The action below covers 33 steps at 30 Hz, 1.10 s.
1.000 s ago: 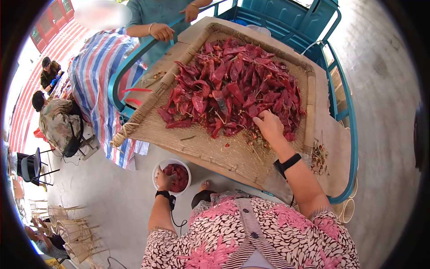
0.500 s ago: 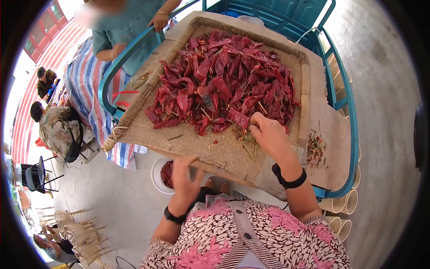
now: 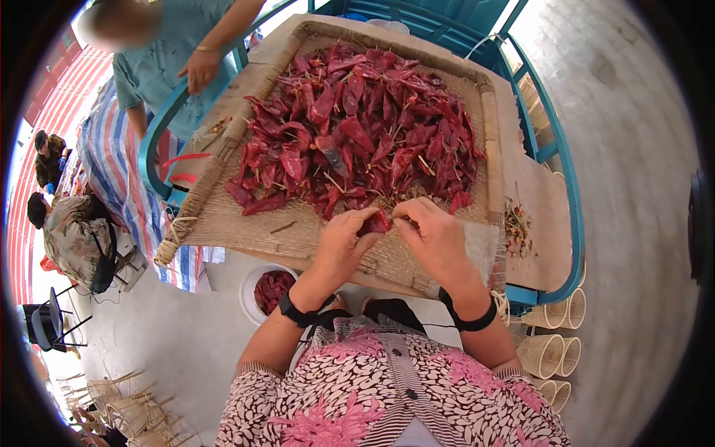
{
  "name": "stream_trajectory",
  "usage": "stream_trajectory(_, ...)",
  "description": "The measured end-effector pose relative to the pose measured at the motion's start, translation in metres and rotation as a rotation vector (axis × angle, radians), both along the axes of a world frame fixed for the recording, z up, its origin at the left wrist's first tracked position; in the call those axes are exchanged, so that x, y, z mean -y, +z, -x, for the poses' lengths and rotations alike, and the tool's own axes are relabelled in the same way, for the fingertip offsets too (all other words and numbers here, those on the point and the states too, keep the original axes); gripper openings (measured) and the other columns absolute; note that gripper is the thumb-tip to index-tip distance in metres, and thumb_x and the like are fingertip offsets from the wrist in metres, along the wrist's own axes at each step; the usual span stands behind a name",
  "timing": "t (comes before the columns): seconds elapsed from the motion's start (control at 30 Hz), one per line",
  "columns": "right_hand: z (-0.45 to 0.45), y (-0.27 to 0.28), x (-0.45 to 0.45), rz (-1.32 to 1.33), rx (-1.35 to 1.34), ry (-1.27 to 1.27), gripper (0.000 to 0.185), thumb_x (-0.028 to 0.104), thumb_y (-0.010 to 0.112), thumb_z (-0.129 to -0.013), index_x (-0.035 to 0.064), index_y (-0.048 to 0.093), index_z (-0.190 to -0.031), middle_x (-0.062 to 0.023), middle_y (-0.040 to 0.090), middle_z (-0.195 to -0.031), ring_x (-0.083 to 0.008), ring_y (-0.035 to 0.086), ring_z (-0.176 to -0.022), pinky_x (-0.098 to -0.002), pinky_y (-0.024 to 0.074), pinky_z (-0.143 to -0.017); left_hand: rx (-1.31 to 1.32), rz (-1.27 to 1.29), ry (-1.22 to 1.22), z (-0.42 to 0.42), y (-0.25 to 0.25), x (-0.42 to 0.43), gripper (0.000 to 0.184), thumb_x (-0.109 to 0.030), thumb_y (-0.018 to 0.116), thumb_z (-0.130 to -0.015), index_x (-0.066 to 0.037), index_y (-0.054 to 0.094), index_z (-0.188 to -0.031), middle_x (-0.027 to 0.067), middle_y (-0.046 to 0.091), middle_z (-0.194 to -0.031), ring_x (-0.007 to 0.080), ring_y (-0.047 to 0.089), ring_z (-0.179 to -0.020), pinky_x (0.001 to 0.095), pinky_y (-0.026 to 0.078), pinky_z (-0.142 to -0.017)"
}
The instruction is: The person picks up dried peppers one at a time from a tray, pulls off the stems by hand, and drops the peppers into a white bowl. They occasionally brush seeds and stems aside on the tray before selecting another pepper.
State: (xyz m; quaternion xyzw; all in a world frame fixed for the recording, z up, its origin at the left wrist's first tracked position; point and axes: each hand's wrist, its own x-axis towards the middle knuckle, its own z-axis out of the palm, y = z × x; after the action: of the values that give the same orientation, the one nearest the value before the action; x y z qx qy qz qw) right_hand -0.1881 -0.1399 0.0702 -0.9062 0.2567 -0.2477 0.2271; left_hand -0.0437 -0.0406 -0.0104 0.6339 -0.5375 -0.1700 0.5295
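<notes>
A dried red chili pepper point(image 3: 379, 222) is between my hands, above the near edge of the woven tray point(image 3: 238, 223). My left hand point(image 3: 344, 240) is closed around its body, thumb and fingers pinching it. The fingertips of my right hand point(image 3: 434, 235) pinch its other end, where the stem would be; the stem itself is hidden. Just beyond my fingers lies a large heap of dried red chili peppers point(image 3: 357, 127), wrinkled and glossy, many with pale stems.
A white bucket point(image 3: 249, 292) holding red peppers stands on the floor, left of my legs. Stem scraps point(image 3: 517, 227) lie on the board right of the tray. A blue metal frame point(image 3: 573, 216) surrounds the board. Across the left corner stands another person point(image 3: 175, 59). Baskets point(image 3: 541, 354) sit lower right.
My left hand has come up from above the bucket to the tray and taken hold of a pepper. My right hand has drawn it back from the heap's edge, towards me and left.
</notes>
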Motion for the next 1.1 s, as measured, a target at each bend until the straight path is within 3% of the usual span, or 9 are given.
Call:
stream_trajectory(0.1, 0.003, -0.004, -0.001, -0.031, 0.031, 0.034, 0.012, 0.008, 0.066, -0.084, 0.0078, 0.063, -0.095, -0.0093, 0.064, -0.087, -0.0285, 0.064, -0.072, -0.0355, 0.0508, -0.062, 0.231, 0.125, 0.034, -0.001, 0.001, 0.001, 0.040, 0.000, 0.072, -0.077, -0.005, 0.062, -0.115, 0.0140, 0.065, -0.100, 0.0291, 0.062, -0.095, 0.0345, 0.049, -0.082)
stream_trajectory(0.3, 0.002, -0.010, 0.001, -0.015, 0.080, 0.089, 0.014, 0.007, 0.068, -0.081, 0.0059, 0.062, -0.094, -0.0099, 0.062, -0.087, -0.0291, 0.064, -0.073, -0.0364, 0.0509, -0.062, 0.010, 0.126, 0.026, 0.006, 0.003, -0.001, 0.023, 0.004, 0.068, -0.080, -0.001, 0.062, -0.101, 0.0143, 0.064, -0.093, 0.0300, 0.063, -0.085, 0.0358, 0.050, -0.073)
stream_trajectory(0.5, 0.007, -0.024, 0.008, 0.274, 0.032, 0.033, 0.011, 0.007, 0.066, -0.080, 0.0083, 0.056, -0.085, -0.0085, 0.055, -0.080, -0.0288, 0.061, -0.069, -0.0379, 0.0492, -0.056, 0.153, -0.085, 0.026, 0.020, 0.016, 0.008, 0.022, -0.001, 0.065, -0.084, -0.001, 0.058, -0.105, 0.0182, 0.064, -0.093, 0.0360, 0.063, -0.084, 0.0386, 0.050, -0.071)
stream_trajectory(0.6, 0.012, -0.020, 0.010, 0.329, -0.001, -0.017, 0.010, 0.007, 0.065, -0.080, 0.0089, 0.055, -0.084, -0.0075, 0.053, -0.078, -0.0280, 0.060, -0.067, -0.0379, 0.0486, -0.054, 0.217, -0.013, 0.027, 0.030, 0.019, 0.014, 0.021, -0.004, 0.063, -0.086, 0.000, 0.056, -0.105, 0.0202, 0.064, -0.092, 0.0404, 0.062, -0.085, 0.0405, 0.049, -0.070)
stream_trajectory(0.7, 0.008, -0.017, 0.009, 0.366, 0.009, -0.027, 0.012, 0.009, 0.066, -0.080, 0.0091, 0.055, -0.085, -0.0067, 0.054, -0.078, -0.0271, 0.061, -0.066, -0.0374, 0.0484, -0.053, 0.326, -0.042, 0.002, 0.023, 0.012, 0.017, 0.017, -0.013, 0.063, -0.088, -0.002, 0.059, -0.100, 0.0190, 0.062, -0.085, 0.0363, 0.062, -0.079, 0.0419, 0.049, -0.065)
stream_trajectory(0.8, 0.001, -0.019, 0.007, 0.344, 0.106, -0.043, 0.013, 0.009, 0.067, -0.079, 0.0091, 0.055, -0.085, -0.0061, 0.055, -0.079, -0.0263, 0.060, -0.065, -0.0370, 0.0478, -0.052, -0.071, -0.128, -0.007, 0.028, 0.019, 0.012, 0.013, -0.012, 0.059, -0.095, 0.001, 0.057, -0.094, 0.0121, 0.060, -0.075, 0.0197, 0.060, -0.066, 0.0310, 0.046, -0.061)
stream_trajectory(0.9, -0.002, -0.029, 0.004, 0.197, 0.233, -0.072, 0.014, 0.006, 0.068, -0.078, 0.0084, 0.056, -0.085, -0.0063, 0.056, -0.078, -0.0262, 0.059, -0.063, -0.0371, 0.0469, -0.052, -0.461, -0.010, -0.059, 0.034, 0.030, 0.010, 0.018, -0.016, 0.054, -0.100, 0.000, 0.058, -0.092, 0.0023, 0.054, -0.069, 0.0074, 0.050, -0.062, 0.0254, 0.041, -0.056)
stream_trajectory(1.1, -0.011, -0.031, -0.005, 0.016, 0.383, -0.152, 0.010, 0.004, 0.065, -0.083, 0.0046, 0.057, -0.087, -0.0089, 0.058, -0.077, -0.0219, 0.059, -0.061, -0.0336, 0.0464, -0.054, -0.766, 0.111, -0.028, 0.046, 0.026, 0.016, 0.022, -0.020, 0.052, -0.102, -0.001, 0.061, -0.098, -0.0045, 0.049, -0.073, 0.0042, 0.043, -0.068, 0.0215, 0.037, -0.059)
